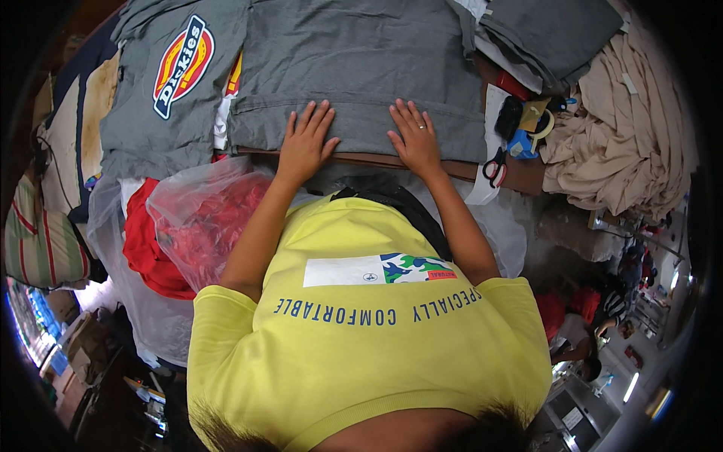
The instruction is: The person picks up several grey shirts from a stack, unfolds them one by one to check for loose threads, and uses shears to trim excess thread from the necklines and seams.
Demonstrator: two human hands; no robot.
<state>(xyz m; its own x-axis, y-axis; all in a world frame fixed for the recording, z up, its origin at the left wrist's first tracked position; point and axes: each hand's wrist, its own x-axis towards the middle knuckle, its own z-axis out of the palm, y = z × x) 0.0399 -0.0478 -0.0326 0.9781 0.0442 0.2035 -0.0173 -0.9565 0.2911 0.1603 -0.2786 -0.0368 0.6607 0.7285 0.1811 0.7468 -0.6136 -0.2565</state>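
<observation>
A dark grey garment (354,60) lies spread over the table, its hem running along the near edge. On that hem my left hand (306,139) rests palm down, fingers stretched out. My right hand (416,137) lies flat on the same cloth a little to the right, fingers spread, a ring on one of them. Neither hand grips anything. To the left lies another grey garment piece (143,113) with a large red, yellow and blue printed emblem (184,68).
Scissors (494,167), a tape roll (542,129) and small dark items sit at the table's right edge. Beyond them is a heap of beige cloth (617,128); folded grey cloth (557,34) lies behind. Plastic bags with red cloth (154,248) hang at the left. People (576,335) are at lower right.
</observation>
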